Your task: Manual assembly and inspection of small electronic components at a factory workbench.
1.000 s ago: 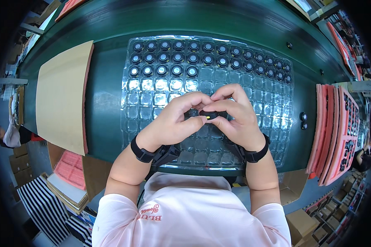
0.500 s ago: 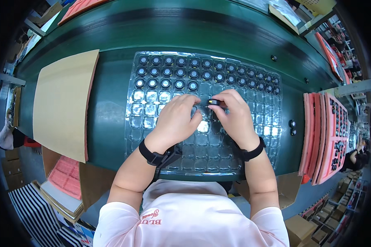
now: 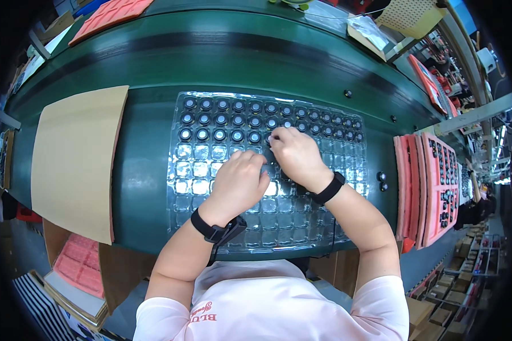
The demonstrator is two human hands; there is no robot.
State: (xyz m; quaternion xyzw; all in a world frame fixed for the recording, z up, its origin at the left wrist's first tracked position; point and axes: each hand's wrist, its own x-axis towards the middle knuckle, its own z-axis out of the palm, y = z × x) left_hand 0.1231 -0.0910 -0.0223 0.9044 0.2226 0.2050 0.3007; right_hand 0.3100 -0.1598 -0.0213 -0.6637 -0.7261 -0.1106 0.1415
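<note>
Head view. Left hand [image 3: 240,183]: half-open, thumb apart from curled fingers, apparently holding nothing. Right hand [image 3: 299,156]: fingertips drawn together at the end of the third row; cannot tell whether it grips a part. Clear plastic tray [image 3: 284,236]: on green desk [image 3: 145,170], beneath both hands. Black round parts [image 3: 220,134]: three rows, mostly beyond the hands. Tan sheet [image 3: 77,165]: well left of the hands. Pink foam trays [image 3: 432,219]: stacked, well right of them.

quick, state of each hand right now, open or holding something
Left hand: open, loosely curled over the tray, nothing visible inside.
Right hand: at the black parts; its grip cannot be told.
</note>
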